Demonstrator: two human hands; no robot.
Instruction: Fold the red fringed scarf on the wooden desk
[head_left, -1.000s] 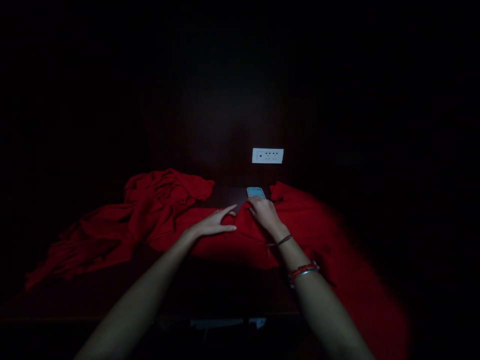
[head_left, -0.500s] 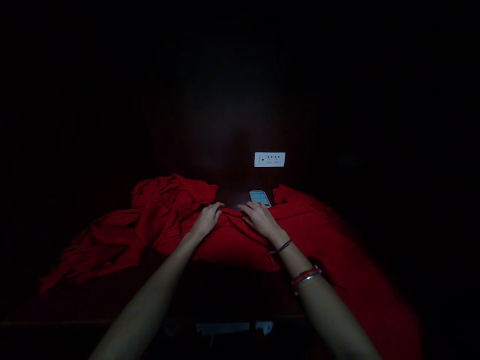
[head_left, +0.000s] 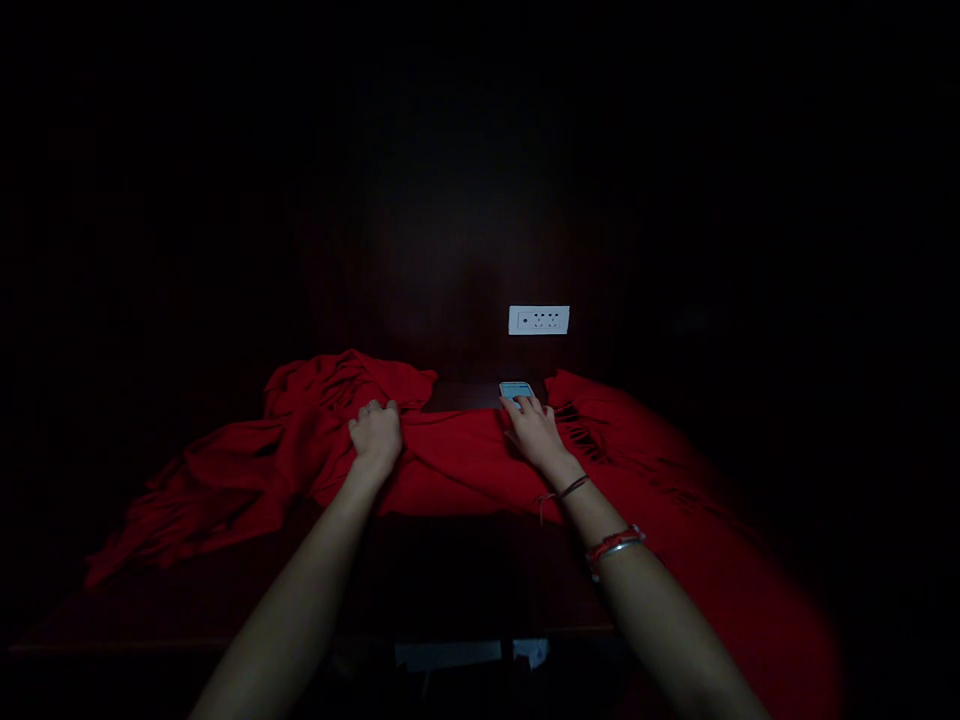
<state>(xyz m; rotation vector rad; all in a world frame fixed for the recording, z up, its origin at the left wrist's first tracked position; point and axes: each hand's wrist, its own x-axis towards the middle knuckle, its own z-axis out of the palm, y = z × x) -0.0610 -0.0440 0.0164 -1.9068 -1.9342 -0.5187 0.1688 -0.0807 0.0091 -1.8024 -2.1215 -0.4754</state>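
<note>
A red scarf (head_left: 457,450) with fringed ends lies spread and rumpled over the dark table. My left hand (head_left: 376,435) is closed on its far edge, left of the middle, with the fingers bunched in the cloth. From there the edge runs fairly straight to my right hand (head_left: 535,432). The right hand rests on the scarf with fingers stretched and slightly apart, its thumb held lower. Its fingertips cover the lower part of a phone (head_left: 516,389) with a lit screen. Dark fringe strands show just right of this hand.
A white wall socket (head_left: 538,320) is set in the dark back wall. More crumpled red cloth (head_left: 330,385) piles at the left. Red cloth (head_left: 720,560) also hangs down the right side. Pale objects (head_left: 448,655) show dimly below the table's front edge.
My left hand has moved left, drawing the scarf's edge with it. My right hand has shifted slightly right, over the phone's lower part. Fringe has come into view beside it.
</note>
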